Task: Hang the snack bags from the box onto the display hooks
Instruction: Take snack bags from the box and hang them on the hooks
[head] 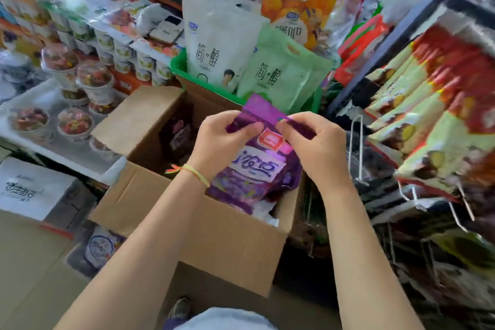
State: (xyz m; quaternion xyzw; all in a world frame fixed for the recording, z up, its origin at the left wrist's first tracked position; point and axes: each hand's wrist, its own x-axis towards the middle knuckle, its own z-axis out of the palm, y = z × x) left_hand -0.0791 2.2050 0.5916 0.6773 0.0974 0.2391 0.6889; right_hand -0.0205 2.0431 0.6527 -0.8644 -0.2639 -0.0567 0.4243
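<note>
- Head view: your left hand (214, 139) and right hand (313, 142) both pinch the top of one purple snack bag (254, 169) above the open cardboard box (203, 236).
- More purple bags lie inside.
- A green basket (178, 67) holds three tall pouches.

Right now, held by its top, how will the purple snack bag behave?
Probably floppy: the purple snack bag sags below both hands pinching its top. Likely light. Its glossy film may be slippery.

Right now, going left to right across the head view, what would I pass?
White printed carton → stacked clear-lidded snack cups → open brown cardboard box → purple snack bag held by both hands → empty wire display hooks → hanging red-and-green snack bags.
</note>
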